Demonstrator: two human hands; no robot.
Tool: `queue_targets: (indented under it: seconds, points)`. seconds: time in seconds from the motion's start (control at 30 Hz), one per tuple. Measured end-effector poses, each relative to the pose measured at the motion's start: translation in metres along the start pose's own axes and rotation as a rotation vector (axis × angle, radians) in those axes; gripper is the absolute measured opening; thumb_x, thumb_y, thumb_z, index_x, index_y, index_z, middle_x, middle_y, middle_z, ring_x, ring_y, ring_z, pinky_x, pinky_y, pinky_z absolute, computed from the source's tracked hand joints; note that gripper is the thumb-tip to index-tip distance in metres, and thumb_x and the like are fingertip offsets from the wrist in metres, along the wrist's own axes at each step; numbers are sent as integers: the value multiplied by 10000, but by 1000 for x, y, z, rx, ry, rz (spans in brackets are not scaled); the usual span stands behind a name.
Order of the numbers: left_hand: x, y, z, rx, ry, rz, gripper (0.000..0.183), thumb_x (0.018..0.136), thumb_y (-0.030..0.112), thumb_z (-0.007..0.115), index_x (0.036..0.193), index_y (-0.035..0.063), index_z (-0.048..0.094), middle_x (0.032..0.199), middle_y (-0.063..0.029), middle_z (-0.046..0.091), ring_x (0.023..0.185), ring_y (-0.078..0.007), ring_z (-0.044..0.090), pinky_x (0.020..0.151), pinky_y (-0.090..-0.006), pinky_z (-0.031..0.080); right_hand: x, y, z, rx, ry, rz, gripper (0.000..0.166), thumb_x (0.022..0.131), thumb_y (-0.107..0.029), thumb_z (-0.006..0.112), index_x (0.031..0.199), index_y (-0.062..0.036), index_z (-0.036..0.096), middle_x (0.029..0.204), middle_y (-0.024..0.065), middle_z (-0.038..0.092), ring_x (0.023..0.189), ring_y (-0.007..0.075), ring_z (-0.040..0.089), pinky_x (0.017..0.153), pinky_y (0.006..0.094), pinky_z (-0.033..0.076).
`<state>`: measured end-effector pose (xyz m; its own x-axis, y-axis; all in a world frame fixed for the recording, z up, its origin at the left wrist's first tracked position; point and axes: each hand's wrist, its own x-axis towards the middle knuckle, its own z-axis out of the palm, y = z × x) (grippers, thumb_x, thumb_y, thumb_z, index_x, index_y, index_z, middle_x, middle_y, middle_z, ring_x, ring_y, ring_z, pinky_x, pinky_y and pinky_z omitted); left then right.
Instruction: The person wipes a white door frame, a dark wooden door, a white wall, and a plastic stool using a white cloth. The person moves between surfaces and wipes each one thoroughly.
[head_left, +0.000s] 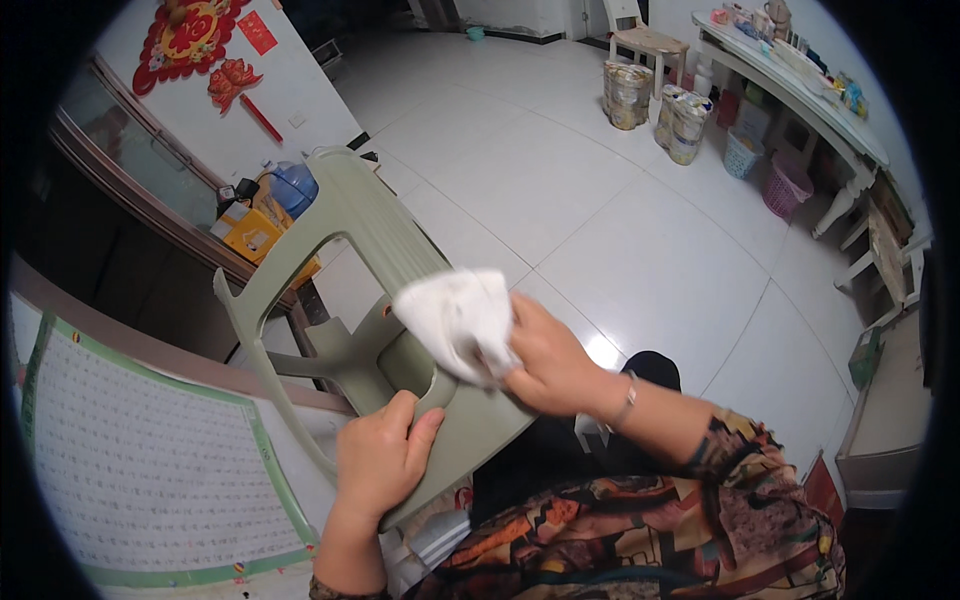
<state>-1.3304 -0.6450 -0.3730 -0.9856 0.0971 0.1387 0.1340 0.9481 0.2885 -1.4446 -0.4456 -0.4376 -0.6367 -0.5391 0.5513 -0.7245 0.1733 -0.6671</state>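
Note:
A pale green moulded plastic seat (371, 199), a stool or chair, is tipped over in front of me. My left hand (386, 450) grips its edge beside an opening, with the thumb on top. In my right hand (551, 356) is a bunched white cloth (457, 319), slightly blurred, that lies over the same plastic panel. The cloth hides part of the panel and some of my right fingers. A bracelet circles my right wrist.
Left of the seat hangs a written sheet with a green border (150, 450). Beyond it are a yellow box (251, 234) and a blue water jug (292, 187). A cluttered table (795, 86), baskets (787, 187) and wrapped cans (626, 94) stand at the right.

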Motion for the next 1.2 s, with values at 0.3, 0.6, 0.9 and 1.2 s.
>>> queue_targets:
  seconds: [0.3, 0.6, 0.9, 1.2]
  points:
    - [0, -6, 10, -72, 149, 100, 257, 882, 258, 601, 745, 55, 521, 603, -153, 558, 566, -363, 575, 502, -445, 424, -25, -28, -11, -87, -92, -141, 247, 698, -130, 617, 923, -36, 579, 1001, 152, 531, 904, 343, 519, 746, 423, 472]
    - [-17, -17, 4, -118, 187, -98, 275, 888, 216, 613, 704, 37, 516, 577, -150, 508, 501, -329, 488, 487, -374, 379, -43, 43, 35, 295, 218, 567, 257, 889, -223, 549, 1032, -10, 571, 943, 190, 633, 883, 363, 614, 791, 421, 475]
    - [-55, -38, 45, -643, 611, -170, 470, 1018, 382, 382, 935, -37, 578, 862, -59, 610, 773, -143, 543, 694, -279, 439, 12, -36, -27, 10, 310, -151, 308, 685, -118, 629, 979, -37, 593, 968, 139, 597, 877, 328, 587, 742, 429, 488]
    - [-105, -57, 121, -1222, 569, -300, 732, 976, 602, 249, 1414, 21, 333, 1404, -114, 426, 1257, -243, 448, 1062, -407, 333, 12, -78, 28, -146, -143, -418, 130, 712, -168, 609, 807, -92, 564, 775, 46, 498, 759, 204, 542, 584, 322, 408]
